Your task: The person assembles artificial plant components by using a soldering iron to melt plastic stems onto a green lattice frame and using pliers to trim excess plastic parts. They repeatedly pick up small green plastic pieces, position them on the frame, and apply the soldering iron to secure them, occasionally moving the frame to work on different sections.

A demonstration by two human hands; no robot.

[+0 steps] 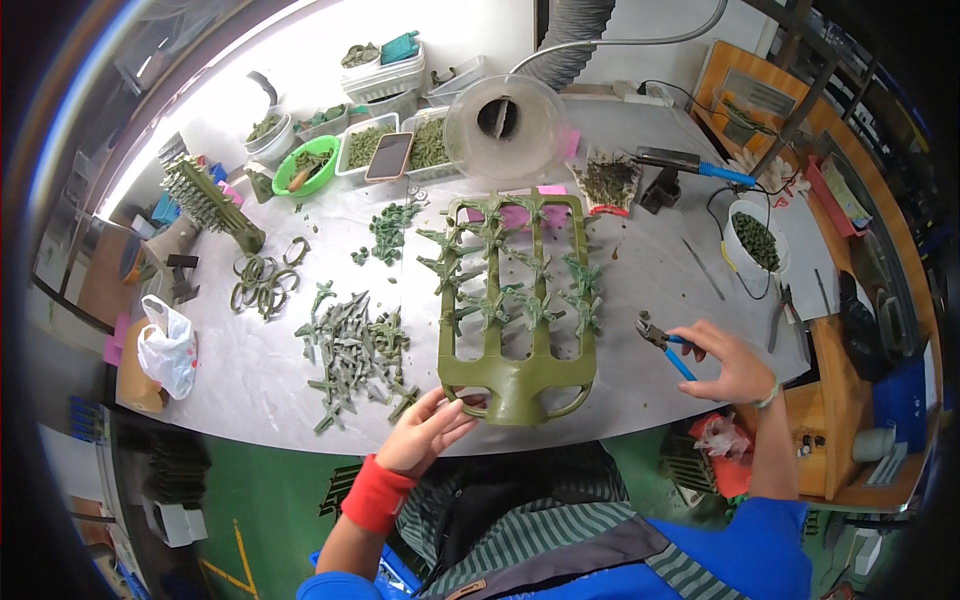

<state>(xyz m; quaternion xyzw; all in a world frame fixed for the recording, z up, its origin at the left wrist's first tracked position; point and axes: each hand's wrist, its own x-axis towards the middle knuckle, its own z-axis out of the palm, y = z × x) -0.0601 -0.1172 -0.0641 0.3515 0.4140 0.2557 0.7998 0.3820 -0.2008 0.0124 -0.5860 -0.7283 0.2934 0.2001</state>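
Observation:
An olive-green frame [517, 375] with several upright bars lies at the middle of the table. Clusters of small green cross-shaped pieces [492, 307] stick out along its bars. My left hand [428, 432] is closed on the looped handle at the frame's near left corner. To the right of the frame, my right hand [735, 368] holds blue-handled cutting pliers [672, 350], their jaws pointing up and left, apart from the frame. A loose heap of grey-green cross-shaped pieces [350, 345] lies left of the frame.
Green rings [263, 285] and a studded green post [213, 205] stand left. Bins of green pieces [368, 147], a phone [389, 157] and a clear funnel hood [505, 130] are behind. At right are a tool with a blue cord sleeve [725, 174] and a white tub [753, 240].

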